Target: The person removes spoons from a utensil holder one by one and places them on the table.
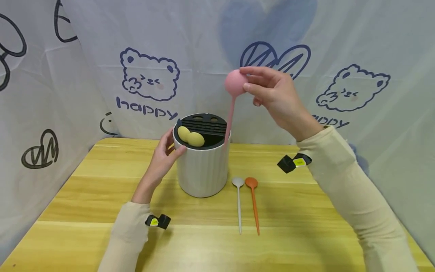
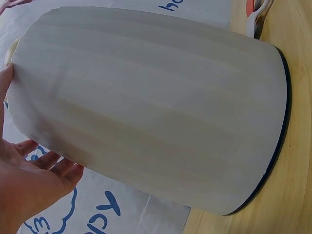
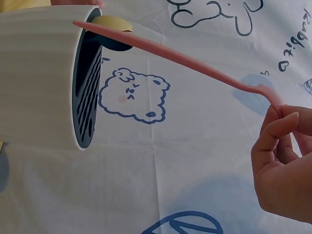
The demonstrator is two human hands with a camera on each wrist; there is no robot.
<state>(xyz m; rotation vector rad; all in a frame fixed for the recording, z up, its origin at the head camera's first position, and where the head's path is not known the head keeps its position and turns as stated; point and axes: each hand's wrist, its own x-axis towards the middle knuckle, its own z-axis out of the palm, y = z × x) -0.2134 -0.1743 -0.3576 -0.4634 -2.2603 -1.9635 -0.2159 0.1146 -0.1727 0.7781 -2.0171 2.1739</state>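
Note:
My right hand (image 1: pixel 272 92) pinches a pink spoon (image 1: pixel 235 83) by its round bowl, up above the holder's right side. The spoon's handle points down, and its tip overlaps the holder's right rim in the head view; in the right wrist view the pink handle (image 3: pixel 185 56) slants across the opening. With thumb at the rim and fingers round the side, my left hand (image 1: pixel 163 156) holds the white ribbed utensil holder (image 1: pixel 204 173). Two yellow spoon bowls (image 1: pixel 196 139) show at the left of its black divided top, beside a small dark blue tip (image 1: pixel 179 122).
A light grey spoon (image 1: pixel 238 182) and an orange spoon (image 1: pixel 252 183) lie side by side on the wooden table (image 1: pixel 292 234), right of the holder. Behind the table's back edge hangs a white cloth (image 1: pixel 204 45) with bear and heart drawings.

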